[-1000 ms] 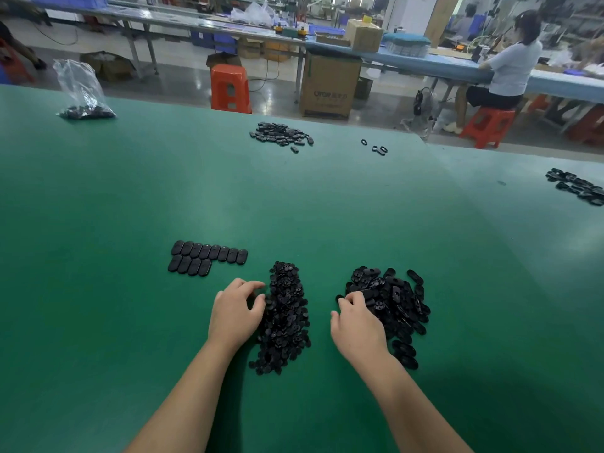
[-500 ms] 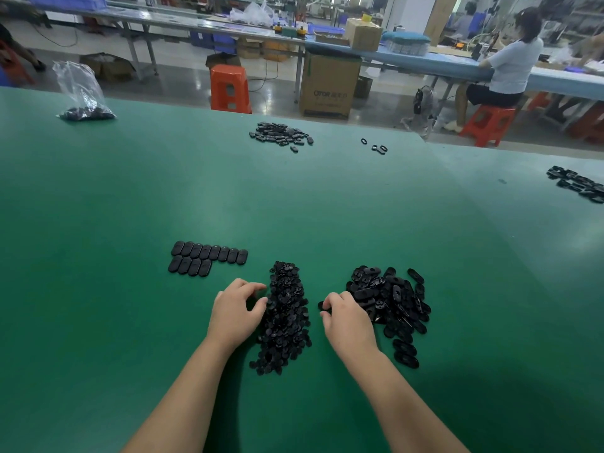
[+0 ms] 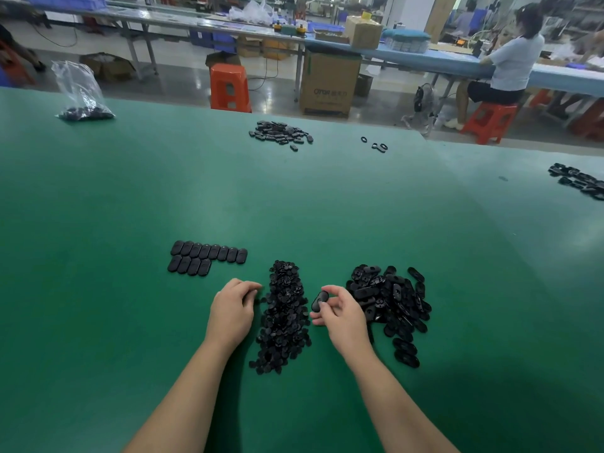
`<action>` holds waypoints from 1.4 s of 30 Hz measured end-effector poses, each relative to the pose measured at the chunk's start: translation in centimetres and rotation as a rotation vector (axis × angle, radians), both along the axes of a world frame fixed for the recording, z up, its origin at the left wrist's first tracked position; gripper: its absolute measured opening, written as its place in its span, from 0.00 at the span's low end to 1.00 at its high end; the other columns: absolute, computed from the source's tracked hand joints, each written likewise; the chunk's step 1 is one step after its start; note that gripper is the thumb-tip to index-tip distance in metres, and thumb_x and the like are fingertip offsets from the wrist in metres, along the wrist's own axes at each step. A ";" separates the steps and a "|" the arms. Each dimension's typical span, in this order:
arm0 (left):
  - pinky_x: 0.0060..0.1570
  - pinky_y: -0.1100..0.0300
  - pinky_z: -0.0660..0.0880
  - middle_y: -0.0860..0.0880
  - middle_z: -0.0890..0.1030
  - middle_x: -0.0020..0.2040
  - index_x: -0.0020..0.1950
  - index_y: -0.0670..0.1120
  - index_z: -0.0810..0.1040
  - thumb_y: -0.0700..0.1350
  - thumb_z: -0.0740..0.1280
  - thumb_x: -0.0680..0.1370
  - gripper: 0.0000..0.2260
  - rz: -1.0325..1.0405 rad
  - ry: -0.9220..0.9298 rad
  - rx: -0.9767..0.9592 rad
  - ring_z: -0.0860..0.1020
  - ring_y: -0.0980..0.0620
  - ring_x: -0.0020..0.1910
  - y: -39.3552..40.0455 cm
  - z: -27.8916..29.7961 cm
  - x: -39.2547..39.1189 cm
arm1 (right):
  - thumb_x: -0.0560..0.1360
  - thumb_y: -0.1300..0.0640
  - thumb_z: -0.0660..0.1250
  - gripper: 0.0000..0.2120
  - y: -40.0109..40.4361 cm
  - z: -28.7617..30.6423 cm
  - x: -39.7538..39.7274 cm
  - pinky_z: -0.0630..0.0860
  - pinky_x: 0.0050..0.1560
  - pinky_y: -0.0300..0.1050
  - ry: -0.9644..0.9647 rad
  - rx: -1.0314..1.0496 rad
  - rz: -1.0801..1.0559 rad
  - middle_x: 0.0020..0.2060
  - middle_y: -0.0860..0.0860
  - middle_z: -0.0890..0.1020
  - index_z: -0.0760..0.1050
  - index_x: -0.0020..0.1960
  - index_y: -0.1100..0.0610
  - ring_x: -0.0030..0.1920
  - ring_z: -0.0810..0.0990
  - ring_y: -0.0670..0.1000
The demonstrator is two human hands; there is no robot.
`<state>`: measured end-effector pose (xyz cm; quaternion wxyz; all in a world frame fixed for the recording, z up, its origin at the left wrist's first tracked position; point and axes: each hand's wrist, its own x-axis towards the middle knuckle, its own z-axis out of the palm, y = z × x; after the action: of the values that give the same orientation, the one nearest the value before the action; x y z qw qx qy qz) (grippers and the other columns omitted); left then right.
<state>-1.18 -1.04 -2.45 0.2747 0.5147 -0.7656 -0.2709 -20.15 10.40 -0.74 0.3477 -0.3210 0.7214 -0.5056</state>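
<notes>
On the green table [image 3: 130,322], my right hand [image 3: 341,313] pinches one black oval shell [image 3: 319,299], lifted just left of a loose heap of black oval shells [image 3: 392,299]. Between my hands lies a long pile of small black inserts [image 3: 284,315]. My left hand [image 3: 232,310] rests at that pile's left edge with its fingers curled toward it; whether it holds a piece is hidden. Two neat rows of finished black ovals [image 3: 206,258] lie to the upper left.
Farther back lie another heap of black parts [image 3: 281,135], a few loose rings [image 3: 376,145], a clear bag of parts [image 3: 81,93] at far left and more parts [image 3: 581,181] at the right edge. Beyond the table stand an orange stool [image 3: 230,88] and a cardboard box [image 3: 330,83].
My right hand has moved left out of the shell heap and now holds one oval shell raised between the two piles. My left hand has stayed at the insert pile.
</notes>
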 end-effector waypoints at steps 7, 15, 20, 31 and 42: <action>0.42 0.71 0.68 0.60 0.76 0.47 0.57 0.49 0.83 0.42 0.68 0.78 0.09 -0.048 0.005 0.032 0.75 0.62 0.42 0.4 0.4 0.5 | 0.81 0.63 0.67 0.06 0.8 -1.1 0.9 0.83 0.43 0.40 0.057 -0.115 -0.066 0.40 0.51 0.85 0.71 0.51 0.55 0.41 0.87 0.47; 0.41 0.73 0.68 0.56 0.76 0.46 0.47 0.47 0.85 0.43 0.72 0.77 0.02 -0.013 -0.009 0.010 0.75 0.61 0.42 0.6 0.1 0.5 | 0.82 0.58 0.66 0.08 1.0 -1.1 0.7 0.83 0.46 0.42 0.071 -0.126 -0.066 0.41 0.45 0.87 0.72 0.58 0.46 0.40 0.87 0.46; 0.41 0.69 0.69 0.58 0.76 0.44 0.43 0.52 0.79 0.42 0.71 0.78 0.06 0.016 0.014 0.003 0.75 0.62 0.42 0.6 0.1 0.4 | 0.84 0.58 0.63 0.10 1.0 -1.2 0.6 0.84 0.47 0.44 0.070 -0.092 -0.045 0.42 0.39 0.86 0.76 0.64 0.50 0.41 0.87 0.46; 0.34 0.69 0.69 0.61 0.80 0.36 0.42 0.58 0.79 0.45 0.72 0.77 0.08 0.095 0.204 0.102 0.77 0.63 0.38 0.3 -0.1 1.0 | 0.85 0.58 0.59 0.07 1.0 -0.9 0.7 0.84 0.42 0.45 0.073 -0.097 -0.062 0.44 0.43 0.86 0.73 0.56 0.48 0.38 0.86 0.50; 0.35 0.72 0.70 0.59 0.81 0.45 0.63 0.56 0.80 0.39 0.71 0.78 0.17 0.101 0.244 0.123 0.77 0.63 0.40 0.4 0.0 0.8 | 0.83 0.61 0.62 0.03 1.2 -0.8 0.8 0.84 0.41 0.46 0.075 -0.084 -0.051 0.44 0.47 0.87 0.71 0.54 0.54 0.37 0.85 0.51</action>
<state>-0.37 -0.65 -2.49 0.3468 0.5316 -0.6817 -0.3638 -19.39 11.59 -1.58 0.2936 -0.3356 0.7198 -0.5320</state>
